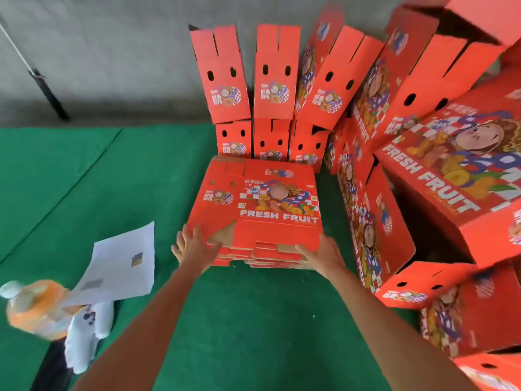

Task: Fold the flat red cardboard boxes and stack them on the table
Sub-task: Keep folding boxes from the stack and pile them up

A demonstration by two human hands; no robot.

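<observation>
Two bare forearms reach up from the bottom of the frame toward a stack of flat boxes (260,210) lying on a green table cover (239,320) at the centre. The left hand (194,246) has its fingers spread and straight, the fingertips touching the near left corner of the top flat box. The right hand (321,253) rests at the near right corner, fingers loosely extended along the stack's edge; whether they curl under it cannot be told. The hands are apart, one at each near corner. The top box is red, printed with a cartoon face, fruit, blue and white checks and the words "FRESH FRUIT" in white. Behind the stack, in the upper centre, folded boxes (275,80) stand upright in two tiers with their flaps open. More folded boxes (451,176) with the same "FRESH FRUIT" print lean in a heap along the right side; their open ends look dark inside. At the lower left lie a sheet of white paper (124,263) and a blurred orange bottle (36,309).
</observation>
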